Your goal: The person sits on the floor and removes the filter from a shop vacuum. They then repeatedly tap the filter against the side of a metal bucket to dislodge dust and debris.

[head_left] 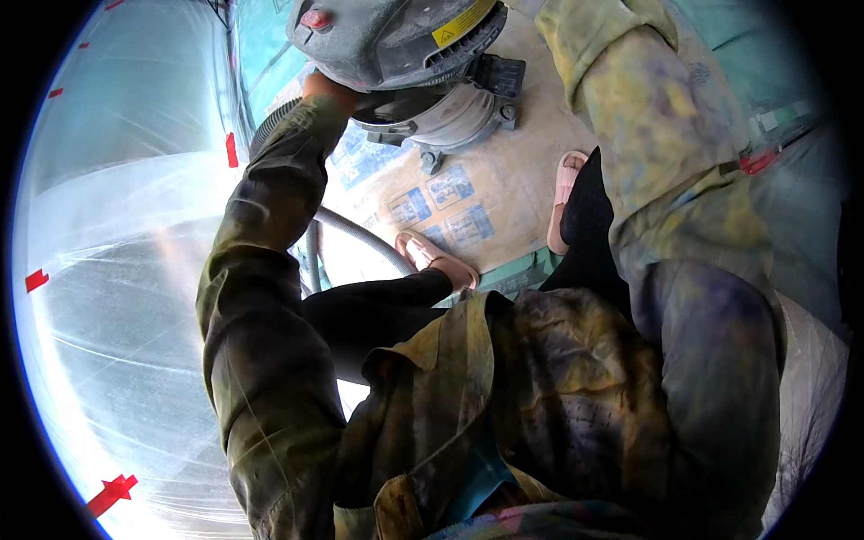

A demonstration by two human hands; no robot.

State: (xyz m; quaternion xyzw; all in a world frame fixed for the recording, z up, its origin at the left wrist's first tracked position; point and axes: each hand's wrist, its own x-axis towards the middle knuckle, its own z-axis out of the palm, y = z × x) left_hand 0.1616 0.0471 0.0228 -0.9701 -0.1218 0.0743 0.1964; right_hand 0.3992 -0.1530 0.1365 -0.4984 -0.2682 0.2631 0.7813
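Note:
My left hand (326, 87) is at the left underside of the dusty grey top (387, 45) of a shop vacuum, gripping it, with the fingers partly hidden. The top sits raised and tilted over the round drum (454, 121), which stands on small casters and has a dark interior or band showing beneath. My right arm reaches up to the top edge beside the vacuum; that hand is not in view. A grey corrugated hose (364, 238) runs behind my left arm toward my feet.
Printed protective sheeting (522, 207) covers the floor under my pink slippers (564, 189). Translucent plastic sheeting (117, 198) with red tape strips (36, 279) lines the left side. Green sheeting (715, 40) and a grey surface (801, 225) are at the right.

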